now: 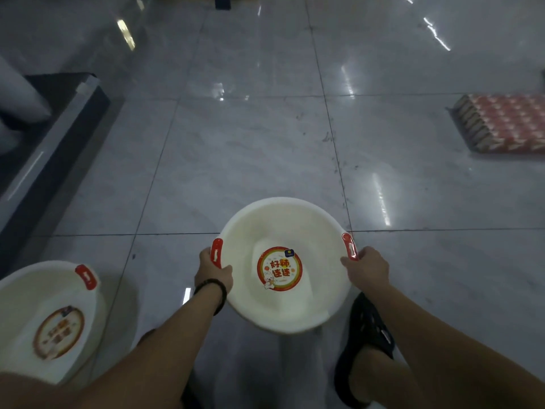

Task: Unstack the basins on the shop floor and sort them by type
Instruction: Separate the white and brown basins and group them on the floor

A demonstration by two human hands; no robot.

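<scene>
Gripping is seen on both sides of 1 white basin (244,231): the left hand (213,271) is curled round its red left handle (216,253), and the right hand (367,268) is closed on the red right handle (350,246). The basin is held mouth-up over the grey tiled floor (250,149), just ahead of a black sandal (368,329). A round red sticker (279,268) is seen on its bottom. A 2nd white basin (29,290), marked alike, is seen at the lower left, well apart. A tray of red cartons (504,125) is laid at the far right.
</scene>
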